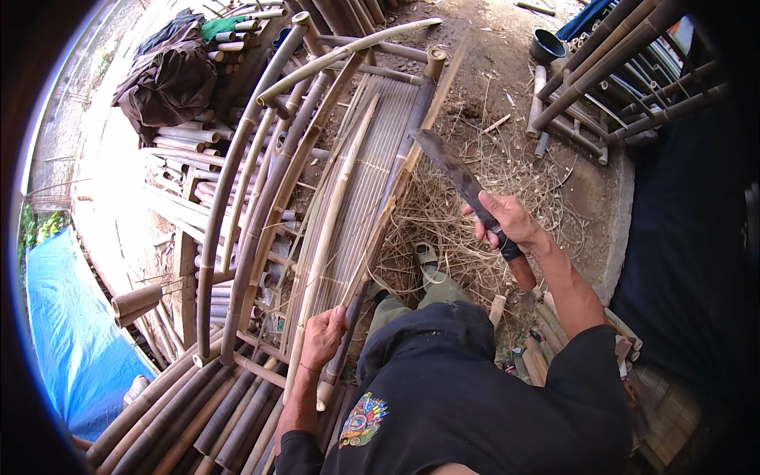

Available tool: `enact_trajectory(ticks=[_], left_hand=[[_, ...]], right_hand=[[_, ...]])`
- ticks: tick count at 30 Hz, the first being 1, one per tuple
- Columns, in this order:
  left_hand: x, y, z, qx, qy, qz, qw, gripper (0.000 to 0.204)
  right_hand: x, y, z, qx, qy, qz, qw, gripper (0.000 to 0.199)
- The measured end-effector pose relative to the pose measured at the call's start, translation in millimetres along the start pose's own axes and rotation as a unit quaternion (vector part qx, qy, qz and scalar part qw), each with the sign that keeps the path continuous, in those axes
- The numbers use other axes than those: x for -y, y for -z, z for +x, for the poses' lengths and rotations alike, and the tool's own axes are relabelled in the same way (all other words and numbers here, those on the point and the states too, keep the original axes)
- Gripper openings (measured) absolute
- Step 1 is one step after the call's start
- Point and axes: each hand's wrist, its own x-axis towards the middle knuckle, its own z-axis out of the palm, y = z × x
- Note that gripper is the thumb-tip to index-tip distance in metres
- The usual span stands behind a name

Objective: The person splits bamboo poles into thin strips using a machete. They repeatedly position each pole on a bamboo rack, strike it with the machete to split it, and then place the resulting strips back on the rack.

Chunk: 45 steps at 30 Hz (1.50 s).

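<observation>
My left hand (323,336) is closed around the near end of a long split bamboo strip (393,198). The strip slants away up and to the right, over the edge of a bamboo bench (366,170) with a slatted seat. In my right hand (508,223) is a machete (457,172), gripped near where its dark blade meets the brown handle. Its blade points up and left, and the tip appears beside the strip; whether they touch I cannot tell. Another pale bamboo strip (339,194) lies lengthwise on the seat, left of the held one.
Bamboo shavings (467,198) litter the dirt floor around my feet. Cut bamboo poles (214,419) lie at the lower left, near a blue tarp (79,332). A dark cloth (168,79) covers part of a stack. Another bamboo frame (609,71) and a black bowl (548,46) are at upper right.
</observation>
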Motion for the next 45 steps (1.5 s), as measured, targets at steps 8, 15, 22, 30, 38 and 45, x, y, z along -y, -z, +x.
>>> enact_trajectory(ticks=[8, 15, 22, 30, 38, 45], left_hand=[[-4, 4, -11, 0.016, -0.027, 0.079, 0.996, 0.051], [1, -7, -17, 0.046, -0.058, 0.039, 0.997, 0.052], [3, -28, -18, -0.127, -0.148, 0.159, 0.968, 0.031], [-14, -39, -21, 0.031, -0.007, 0.000, 0.999, 0.022], [-47, -45, 48, 0.102, -0.060, -0.204, 0.972, 0.028], [-3, 44, 23, -0.011, 0.011, -0.175, 0.984, 0.031]], right_hand=[[-14, -26, 1, 0.111, -0.027, -0.121, 0.986, 0.037], [-25, -14, -4, 0.054, 0.001, -0.069, 0.996, 0.032], [-41, -33, 23, -0.137, 0.144, 0.206, 0.958, 0.069], [-38, -89, 49, -0.171, 0.156, 0.187, 0.955, 0.021], [-7, -80, 27, -0.154, 0.186, -0.001, 0.970, 0.015], [-29, 95, 4, -0.364, 0.177, -0.497, 0.768, 0.024]])
